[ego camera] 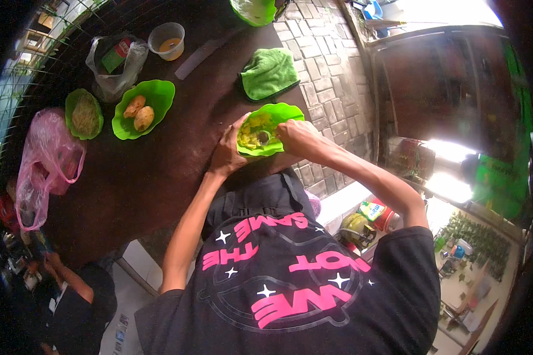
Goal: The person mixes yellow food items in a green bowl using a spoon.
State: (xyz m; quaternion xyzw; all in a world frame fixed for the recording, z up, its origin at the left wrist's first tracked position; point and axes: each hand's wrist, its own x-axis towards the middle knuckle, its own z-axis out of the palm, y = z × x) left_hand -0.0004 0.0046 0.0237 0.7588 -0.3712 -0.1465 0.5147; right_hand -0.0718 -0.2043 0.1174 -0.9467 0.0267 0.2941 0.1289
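Close in front of my body, a leaf-shaped green plastic bowl (288, 112) holds yellow mashed food (250, 135). My left hand (228, 148) grips the bowl by its left side, fingers wrapped around the outer wall. Over the right rim, my right hand (300, 136) is closed on a utensil (264, 137) whose rounded, shiny end dips into the food. The fist hides its handle, so I cannot tell exactly what kind it is. Just beyond the bowl lies a folded green cloth (268, 74) near the table's edge.
On the dark table (169, 177), another green bowl (160, 95) holds two brownish food pieces. Nearby are a green dish (85, 116), a clear bag (115, 82), a plastic tub (166, 42) with liquid, and a pink bag (53, 146). Another person (77, 297) is at lower left.
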